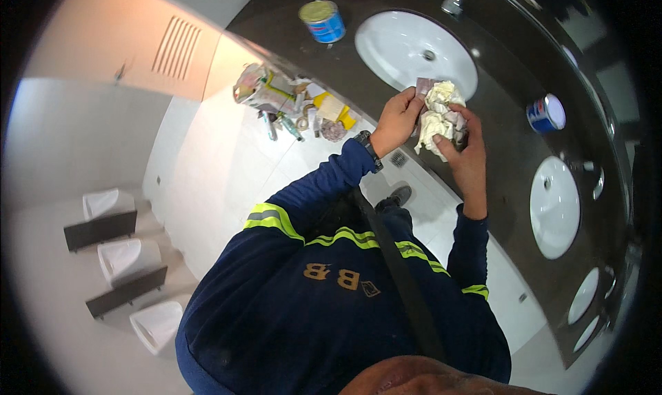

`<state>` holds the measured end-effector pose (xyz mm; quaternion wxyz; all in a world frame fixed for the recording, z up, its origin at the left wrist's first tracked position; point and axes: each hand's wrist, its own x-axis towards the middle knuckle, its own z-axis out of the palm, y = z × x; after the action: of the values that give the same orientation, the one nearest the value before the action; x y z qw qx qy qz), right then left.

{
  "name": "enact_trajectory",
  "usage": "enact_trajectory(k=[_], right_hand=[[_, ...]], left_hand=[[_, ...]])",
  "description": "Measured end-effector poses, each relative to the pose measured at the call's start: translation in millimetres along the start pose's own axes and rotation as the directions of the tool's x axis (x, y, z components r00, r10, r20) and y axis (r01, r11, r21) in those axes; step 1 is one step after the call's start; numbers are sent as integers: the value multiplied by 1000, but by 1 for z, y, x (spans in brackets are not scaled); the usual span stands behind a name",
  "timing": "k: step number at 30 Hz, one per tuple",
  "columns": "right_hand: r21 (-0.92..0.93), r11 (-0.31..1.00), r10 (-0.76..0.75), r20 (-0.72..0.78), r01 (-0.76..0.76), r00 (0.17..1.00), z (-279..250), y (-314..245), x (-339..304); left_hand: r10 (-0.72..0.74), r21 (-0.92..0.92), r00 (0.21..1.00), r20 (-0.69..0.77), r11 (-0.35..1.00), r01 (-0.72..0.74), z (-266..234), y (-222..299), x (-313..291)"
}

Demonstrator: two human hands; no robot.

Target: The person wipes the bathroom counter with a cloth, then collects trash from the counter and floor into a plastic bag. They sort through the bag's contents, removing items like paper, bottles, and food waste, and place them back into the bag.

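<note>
Both my hands hold a crumpled whitish-yellow rag (436, 115) in front of a dark countertop (503, 146). My left hand (395, 122), a dark watch on its wrist, grips the rag's left side along with a greyish piece at its top. My right hand (468, 162) pinches the rag from below and from the right. The rag hangs over the counter's front edge, just below a white oval basin (403, 50). My sleeves are dark blue with yellow reflective stripes.
Two blue cans stand on the counter, one (323, 21) left of the basin and another (546, 113) to the right. More white basins (554, 205) follow along the counter. A pile of bags, tubes and tools (289, 102) lies on the white floor. Urinals (124, 257) line the left wall.
</note>
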<state>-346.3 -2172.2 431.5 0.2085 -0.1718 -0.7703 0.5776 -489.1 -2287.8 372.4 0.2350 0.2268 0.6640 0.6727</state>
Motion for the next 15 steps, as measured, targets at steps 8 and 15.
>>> enact_trajectory(k=[8, 15], right_hand=[[333, 919, 12, 507, -209, 862, 190, -21, 24], [192, 914, 155, 647, -357, 746, 390, -42, 18]], left_hand=[[-9, 294, 964, -267, 952, 90, -274, -26, -92], [-375, -370, 679, -631, 915, 162, -497, -77, -231]])
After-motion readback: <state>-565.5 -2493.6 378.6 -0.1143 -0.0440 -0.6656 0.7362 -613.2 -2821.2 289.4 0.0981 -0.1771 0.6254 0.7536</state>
